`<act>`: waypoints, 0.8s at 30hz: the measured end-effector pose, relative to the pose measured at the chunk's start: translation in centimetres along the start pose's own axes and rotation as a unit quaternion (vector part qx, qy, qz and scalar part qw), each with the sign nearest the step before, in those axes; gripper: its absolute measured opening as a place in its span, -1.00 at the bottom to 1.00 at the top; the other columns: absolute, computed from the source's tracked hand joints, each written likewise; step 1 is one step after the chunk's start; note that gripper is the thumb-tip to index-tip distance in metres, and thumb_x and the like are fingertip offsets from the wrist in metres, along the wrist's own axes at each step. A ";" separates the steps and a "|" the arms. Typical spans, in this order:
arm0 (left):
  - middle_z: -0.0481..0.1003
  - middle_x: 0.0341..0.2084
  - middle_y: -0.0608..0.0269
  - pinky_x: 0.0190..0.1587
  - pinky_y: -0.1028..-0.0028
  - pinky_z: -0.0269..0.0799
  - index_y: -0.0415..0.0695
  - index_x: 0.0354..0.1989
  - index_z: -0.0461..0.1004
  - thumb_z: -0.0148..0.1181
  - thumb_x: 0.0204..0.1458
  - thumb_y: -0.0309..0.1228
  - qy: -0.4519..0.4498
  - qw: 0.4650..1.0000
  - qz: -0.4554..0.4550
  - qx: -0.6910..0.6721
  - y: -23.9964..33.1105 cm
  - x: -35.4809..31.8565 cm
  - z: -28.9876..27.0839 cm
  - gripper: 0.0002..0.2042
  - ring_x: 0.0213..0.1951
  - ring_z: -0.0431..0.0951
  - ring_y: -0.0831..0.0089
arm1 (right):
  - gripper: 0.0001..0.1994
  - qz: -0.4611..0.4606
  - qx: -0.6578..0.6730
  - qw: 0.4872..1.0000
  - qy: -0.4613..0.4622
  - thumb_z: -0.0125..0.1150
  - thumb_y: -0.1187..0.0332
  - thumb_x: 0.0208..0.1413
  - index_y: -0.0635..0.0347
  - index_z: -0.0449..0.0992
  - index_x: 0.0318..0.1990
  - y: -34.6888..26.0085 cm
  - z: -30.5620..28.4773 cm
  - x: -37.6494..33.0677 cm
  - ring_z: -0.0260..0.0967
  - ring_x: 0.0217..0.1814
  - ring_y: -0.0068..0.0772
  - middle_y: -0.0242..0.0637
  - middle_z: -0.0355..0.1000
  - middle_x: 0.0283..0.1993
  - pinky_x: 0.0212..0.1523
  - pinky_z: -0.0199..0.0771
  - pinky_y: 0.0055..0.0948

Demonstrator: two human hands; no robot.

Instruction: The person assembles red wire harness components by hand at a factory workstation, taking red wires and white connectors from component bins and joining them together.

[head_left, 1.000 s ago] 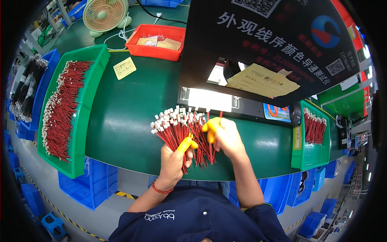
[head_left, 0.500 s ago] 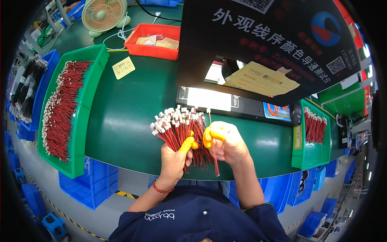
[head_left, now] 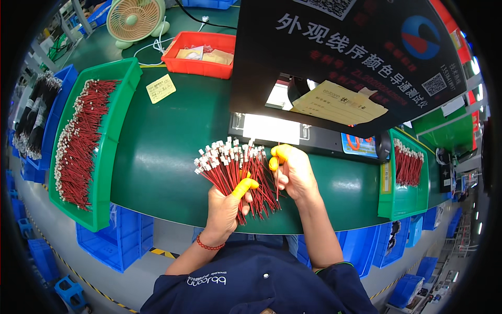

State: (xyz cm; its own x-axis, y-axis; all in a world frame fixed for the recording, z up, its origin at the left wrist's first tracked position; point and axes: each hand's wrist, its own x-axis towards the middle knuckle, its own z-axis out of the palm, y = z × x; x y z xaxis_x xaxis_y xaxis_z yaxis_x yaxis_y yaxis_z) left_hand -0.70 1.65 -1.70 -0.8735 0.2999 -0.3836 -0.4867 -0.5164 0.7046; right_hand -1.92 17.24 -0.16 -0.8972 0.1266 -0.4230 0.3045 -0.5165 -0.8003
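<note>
My left hand [head_left: 224,208], a yellow cover on its thumb, is closed round a fanned bundle of red cables [head_left: 226,175] with white connectors at their upper ends. Just right of the bundle, my right hand [head_left: 297,172] pinches a single red cable [head_left: 277,187] between yellow-covered fingertips. That cable hangs roughly upright, and its upper end shows as a thin tip above the fingers. Behind both hands stands a black testing device [head_left: 319,142] with a brightly lit white panel [head_left: 271,129].
On the left a green tray [head_left: 116,138] holds many red cables; a second green tray [head_left: 385,201] with fewer stands at right. Further back are a red bin [head_left: 198,69], a fan [head_left: 130,21] and a yellow note [head_left: 161,88]. A large black panel [head_left: 334,57] overhangs the back right.
My right hand has moved slightly up and to the right with the single cable, whose white connector no longer shows above the fingers. My left hand and the bundle stay nearly in place.
</note>
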 end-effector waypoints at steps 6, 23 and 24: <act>0.45 -0.60 0.22 -0.81 0.71 0.18 -0.24 -0.33 0.38 0.08 -0.05 -0.52 -0.006 1.000 -0.015 0.004 -0.5 0.1 -0.5 -0.89 -0.69 0.34 0.66 | -0.87 -0.059 -0.210 0.976 -0.023 0.09 0.41 -0.02 0.30 0.37 -0.38 0.2 2.8 -2.0 0.10 -0.79 -0.73 -0.40 0.30 -0.63 -0.82 0.09 -0.71; 0.45 -0.53 0.21 -0.79 0.72 0.20 -0.27 -0.34 0.38 0.00 0.00 -0.50 -0.023 1.000 -0.001 0.005 -0.3 -0.1 -0.5 -0.89 -0.66 0.32 0.70 | -0.71 -0.052 -0.111 0.992 0.037 0.00 0.23 0.06 0.30 0.39 -0.53 1.0 -0.3 0.5 -0.06 -0.89 -0.68 -0.45 0.14 -0.82 -0.87 0.00 -0.67; 0.45 -0.53 0.21 -0.79 0.72 0.20 -0.27 -0.34 0.38 0.00 0.00 -0.50 -0.024 1.000 -0.001 0.004 -0.2 0.0 -0.4 -0.89 -0.66 0.32 0.70 | -0.71 -0.052 -0.112 0.992 0.037 0.00 0.23 0.06 0.30 0.39 -0.53 0.9 -0.4 0.6 -0.06 -0.89 -0.68 -0.45 0.14 -0.82 -0.87 0.00 -0.67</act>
State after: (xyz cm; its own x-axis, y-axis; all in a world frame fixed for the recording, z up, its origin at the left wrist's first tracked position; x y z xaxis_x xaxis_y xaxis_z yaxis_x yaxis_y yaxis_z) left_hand -0.58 1.46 -2.10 -0.8705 0.3394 -0.3564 -0.4885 -0.5087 0.7089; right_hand -2.06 17.20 -1.34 -0.9039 0.2366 -0.3563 0.2815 -0.2981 -0.9121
